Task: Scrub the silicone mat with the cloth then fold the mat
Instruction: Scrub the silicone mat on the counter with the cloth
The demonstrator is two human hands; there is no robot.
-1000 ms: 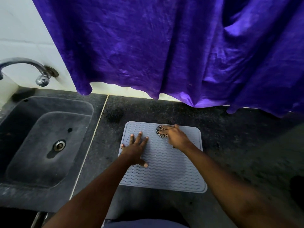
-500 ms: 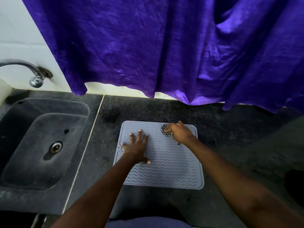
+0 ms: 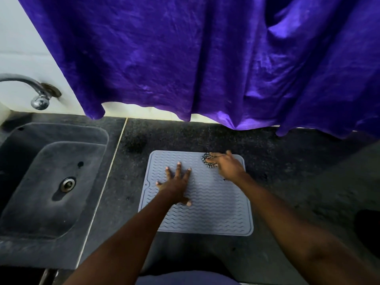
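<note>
A grey silicone mat (image 3: 207, 210) with a wavy ribbed surface is laid flat and unfolded on the dark speckled counter (image 3: 287, 171), to the right of the sink (image 3: 51, 182). The left hand (image 3: 175, 183) is pressed palm-down on the mat's left-centre portion, fingers spread wide and nothing held beneath it. The right hand (image 3: 227, 166) is placed at the mat's far right corner, where a small black-and-white checked cloth (image 3: 207, 159) is pinned against the mat under the fingers; part of the cloth protrudes to the left of the fingertips. The grip appears to be a downward press with curled fingers rather than a full clench, though the hand is slightly blurred and this cannot be confirmed. The two hands are set apart, with bare ribbed mat between them. The near half of the mat is uncovered except where the left forearm crosses its edge. A purple curtain (image 3: 205, 58) is hung above the counter's back edge, and a metal tap (image 3: 39, 93) is mounted over the sink.
</note>
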